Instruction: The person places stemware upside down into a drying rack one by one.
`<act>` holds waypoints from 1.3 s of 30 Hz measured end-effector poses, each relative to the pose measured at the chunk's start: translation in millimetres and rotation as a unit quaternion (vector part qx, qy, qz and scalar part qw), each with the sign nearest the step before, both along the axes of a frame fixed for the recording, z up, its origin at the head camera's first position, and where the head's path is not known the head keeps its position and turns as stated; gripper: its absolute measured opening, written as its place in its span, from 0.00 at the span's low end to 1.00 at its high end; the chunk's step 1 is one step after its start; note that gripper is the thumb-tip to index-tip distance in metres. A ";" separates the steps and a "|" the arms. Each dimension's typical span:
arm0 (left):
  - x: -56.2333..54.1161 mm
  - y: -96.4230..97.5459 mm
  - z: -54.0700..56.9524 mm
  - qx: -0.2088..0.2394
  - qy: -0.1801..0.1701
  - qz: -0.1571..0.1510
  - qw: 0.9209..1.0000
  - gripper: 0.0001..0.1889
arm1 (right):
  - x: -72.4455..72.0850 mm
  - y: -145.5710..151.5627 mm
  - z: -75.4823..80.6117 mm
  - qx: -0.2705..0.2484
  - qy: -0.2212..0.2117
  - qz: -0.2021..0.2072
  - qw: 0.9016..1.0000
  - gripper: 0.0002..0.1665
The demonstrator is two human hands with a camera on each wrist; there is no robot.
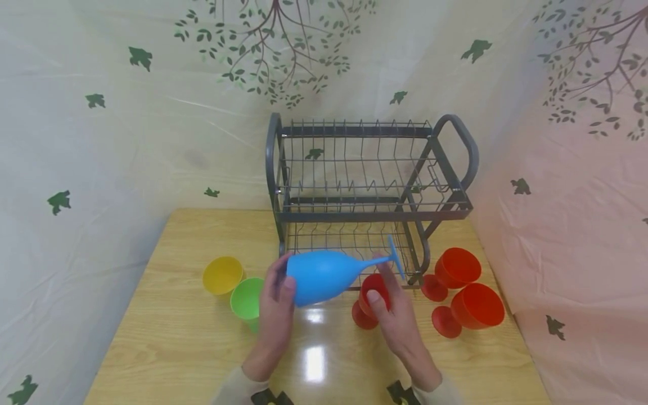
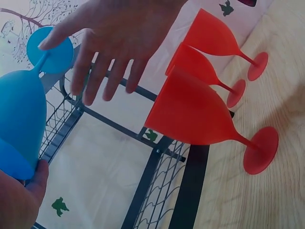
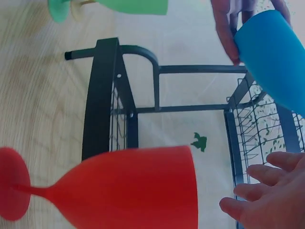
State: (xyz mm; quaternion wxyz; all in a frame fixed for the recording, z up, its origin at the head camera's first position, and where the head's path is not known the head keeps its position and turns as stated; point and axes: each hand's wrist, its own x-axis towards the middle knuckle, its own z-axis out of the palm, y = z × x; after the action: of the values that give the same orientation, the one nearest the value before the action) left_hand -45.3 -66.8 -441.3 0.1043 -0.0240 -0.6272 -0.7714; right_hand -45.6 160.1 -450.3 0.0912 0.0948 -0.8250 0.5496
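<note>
A blue plastic goblet (image 1: 324, 275) is held sideways above the table, its foot toward the right. My left hand (image 1: 275, 315) grips its bowl near the rim, with the thumb on the near side. My right hand (image 1: 397, 315) is by the stem, fingers extended. In the left wrist view that right hand (image 2: 128, 33) has its thumb overlapping the blue foot (image 2: 50, 50). Below the right hand stands a red goblet (image 1: 365, 315), partly hidden by it. The right wrist view shows the blue bowl (image 3: 276, 62) between both hands.
A dark two-tier dish rack (image 1: 374, 216) stands behind the hands. On the right are two more red goblets, one farther back (image 1: 458, 267) and one nearer (image 1: 477, 305). At left stand a yellow goblet (image 1: 223, 275) and a green goblet (image 1: 246, 301). Printed curtains surround the wooden table (image 1: 162, 337).
</note>
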 end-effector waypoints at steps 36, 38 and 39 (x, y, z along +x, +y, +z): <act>-3.5 21.7 -1.5 0.057 -0.012 -0.018 0.998 0.28 | 2.7 -33.2 20.2 -0.167 -0.056 0.002 0.984 0.33; -3.4 22.6 -1.8 0.060 -0.012 -0.016 0.998 0.28 | 3.1 -33.3 20.9 -0.169 -0.053 0.004 0.984 0.33; -3.4 23.1 -1.8 0.062 -0.012 -0.016 0.998 0.27 | 3.1 -33.3 21.0 -0.171 -0.052 0.005 0.984 0.33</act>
State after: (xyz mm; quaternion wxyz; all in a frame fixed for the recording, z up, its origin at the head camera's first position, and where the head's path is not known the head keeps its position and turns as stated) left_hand -48.7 -43.7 -443.1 0.0857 -0.0186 -0.5789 -0.8107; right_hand -42.4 126.8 -429.3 0.0601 0.0534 -0.7222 0.6870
